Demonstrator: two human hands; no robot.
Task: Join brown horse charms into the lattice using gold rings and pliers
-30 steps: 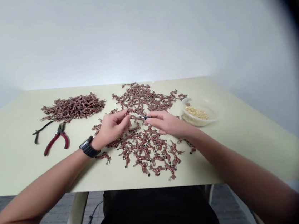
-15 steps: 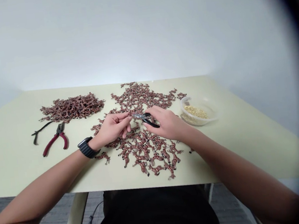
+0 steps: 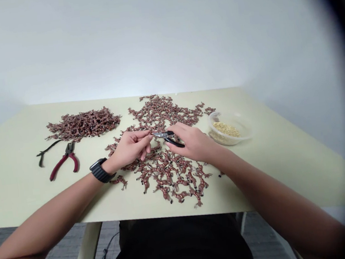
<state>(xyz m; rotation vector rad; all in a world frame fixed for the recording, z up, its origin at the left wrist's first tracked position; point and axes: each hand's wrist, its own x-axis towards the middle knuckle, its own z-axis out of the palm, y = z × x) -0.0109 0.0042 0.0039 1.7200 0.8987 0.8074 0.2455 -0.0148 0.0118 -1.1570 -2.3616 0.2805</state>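
My right hand (image 3: 192,141) is closed round the black handles of a pair of pliers (image 3: 164,135), their metal jaws pointing left. My left hand (image 3: 133,145) pinches something small right at the jaw tips; fingers and jaws hide most of it, so I cannot make out what it is. Beneath and around both hands lie many small brown animal figures (image 3: 177,174), deer-like in shape, spread loosely over the pale table (image 3: 112,203).
A denser heap of brown figures (image 3: 84,123) lies at the back left. Before it are red-handled pliers (image 3: 65,160) and a thin black tool (image 3: 48,153). On the right stands a clear plastic bowl (image 3: 245,139) with small gold-coloured pieces (image 3: 227,129). A wall rises behind the table.
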